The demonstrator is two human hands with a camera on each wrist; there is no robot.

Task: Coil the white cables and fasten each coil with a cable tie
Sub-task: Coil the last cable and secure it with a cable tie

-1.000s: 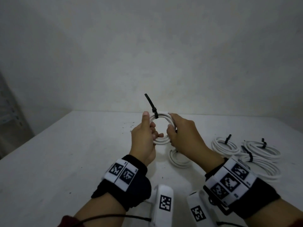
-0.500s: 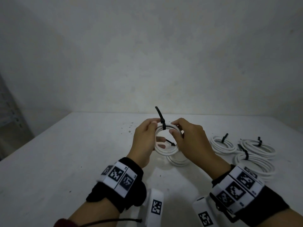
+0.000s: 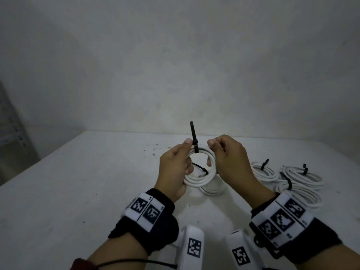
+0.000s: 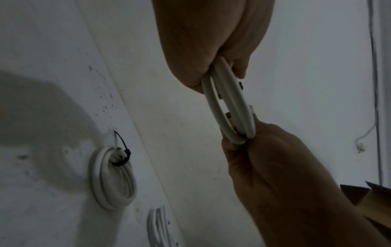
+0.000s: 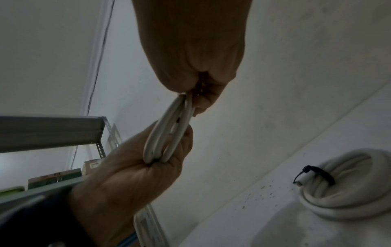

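Both hands hold one white cable coil [image 3: 200, 181] upright above the table [image 3: 78, 191]. A black cable tie [image 3: 194, 139] wraps the coil's top, its tail pointing straight up. My left hand [image 3: 181, 156] grips the coil's left side, thumb tip against the tie. My right hand [image 3: 220, 152] grips the right side, fingers curled through the ring. In the left wrist view the coil [image 4: 230, 103] is seen edge-on between the left hand [image 4: 211, 50] and the right hand [image 4: 275, 167]. The right wrist view shows the same coil [image 5: 169, 130].
A tied coil [image 3: 212, 190] lies on the table right under the hands. Three more tied coils [image 3: 263, 170] [image 3: 300, 176] [image 3: 298, 195] lie at the right. A metal shelf [image 5: 52, 132] stands off the table's left side. The wall is close behind.
The tie's tail has swung from leaning left to upright. My right hand has shifted up the coil toward the tie, and my left thumb now sits beside it.
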